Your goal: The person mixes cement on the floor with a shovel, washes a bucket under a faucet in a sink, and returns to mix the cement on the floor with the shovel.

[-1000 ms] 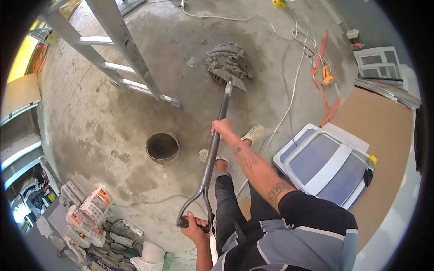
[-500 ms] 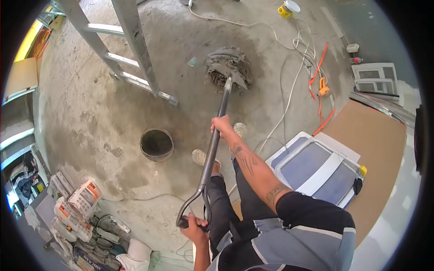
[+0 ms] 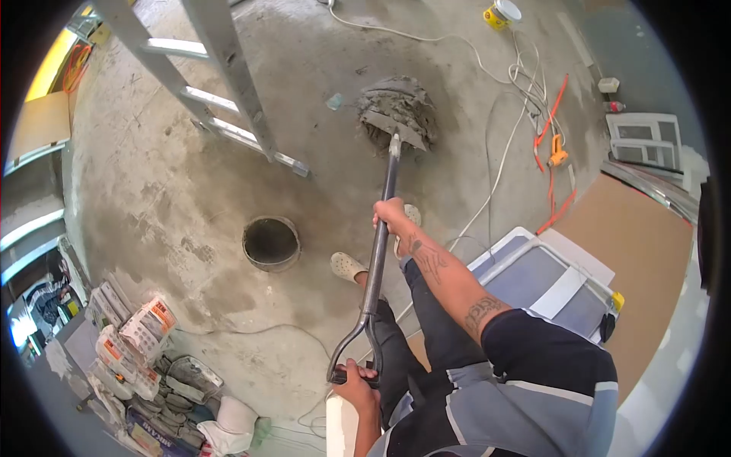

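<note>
- Our left hand (image 3: 356, 383) closes around the handle (image 3: 335, 375) of the shovel (image 3: 378, 259), our right hand (image 3: 391, 213) around the shaft (image 3: 375, 282).
- Twisting suddenly, we may spill grey mix (image 3: 400, 103).

Shovel (image 3: 379, 263) at near side of heap (image 3: 403, 99), bucket (image 3: 275, 266) left, ladder (image 3: 235, 68) beyond bucket

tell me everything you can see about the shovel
The shovel has a long, dark, metallic-looking shaft that forks into a D-shaped handle with a black grip. A paler neck joins its grey-smeared blade, which meets the lumpy grey mound; how deep it goes is unclear. It extends forward from the body, the right hand wrapped around the shaft, the left hand around the grip.
</note>
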A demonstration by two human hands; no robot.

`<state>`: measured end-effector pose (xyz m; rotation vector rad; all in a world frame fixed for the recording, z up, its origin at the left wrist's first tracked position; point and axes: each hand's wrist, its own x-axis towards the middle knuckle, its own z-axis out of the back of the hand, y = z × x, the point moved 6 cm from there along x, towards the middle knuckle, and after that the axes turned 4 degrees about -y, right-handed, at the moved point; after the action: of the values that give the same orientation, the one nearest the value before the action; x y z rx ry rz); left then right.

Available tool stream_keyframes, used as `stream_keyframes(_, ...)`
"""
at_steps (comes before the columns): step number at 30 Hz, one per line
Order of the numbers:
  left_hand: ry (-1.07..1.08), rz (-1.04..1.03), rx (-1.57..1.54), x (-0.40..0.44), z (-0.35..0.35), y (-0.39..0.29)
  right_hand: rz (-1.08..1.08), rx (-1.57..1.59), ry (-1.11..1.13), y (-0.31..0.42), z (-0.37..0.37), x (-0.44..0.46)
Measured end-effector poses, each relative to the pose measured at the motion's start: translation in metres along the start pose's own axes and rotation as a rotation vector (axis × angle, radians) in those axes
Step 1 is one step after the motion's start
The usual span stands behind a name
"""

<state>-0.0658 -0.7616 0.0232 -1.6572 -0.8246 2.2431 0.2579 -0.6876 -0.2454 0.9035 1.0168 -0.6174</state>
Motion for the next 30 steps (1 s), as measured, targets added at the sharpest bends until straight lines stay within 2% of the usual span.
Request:
stream_keyframes(3, -0.021, -0.067, 0.045, 0.032, -0.027, 0.01, 0.026, -0.018, 0.003, 0.022, -0.015, 0.031)
stream_keyframes(5, -0.006, -0.089, 0.037, 0.056, -0.041, -0.008, 0.035, 0.0, -0.045, 0.025, -0.029, 0.039)
stream_keyframes(7, -0.013, -0.103, 0.049, 0.037, -0.041, -0.025, 0.052, -0.012, -0.065, 0.029, -0.03, 0.034)
stream_keyframes(9, 0.07, -0.069, -0.018, 0.01, -0.056, -0.04, 0.096, -0.004, -0.092, 0.035, -0.02, 0.019)
stream_keyframes(11, 0.028, -0.076, 0.06, -0.007, -0.026, -0.035, 0.099, 0.004, 0.039, 0.037, -0.005, -0.009)
stream_keyframes(15, -0.086, -0.07, 0.058, -0.01, 0.019, -0.021, 0.002, 0.054, -0.012, -0.009, 0.003, -0.03)
stream_keyframes(18, -0.078, -0.135, 0.106, 0.026, -0.022, -0.018, -0.052, 0.073, -0.021, -0.002, -0.015, 0.018)
stream_keyframes(20, -0.05, -0.141, 0.123, 0.05, -0.013, -0.028, 0.019, 0.033, -0.021, 0.009, -0.028, 0.024)
stream_keyframes(24, 0.031, -0.097, 0.044, 0.014, -0.02, -0.066, 0.084, 0.037, -0.044, 0.02, -0.022, -0.02)
stream_keyframes(28, -0.063, -0.181, 0.162, 0.017, 0.036, -0.07, 0.032, 0.172, 0.086, -0.027, -0.023, -0.039)
stream_keyframes(30, -0.097, -0.18, 0.194, 0.044, 0.045, -0.049, 0.019, 0.14, 0.048, -0.03, -0.029, -0.02)
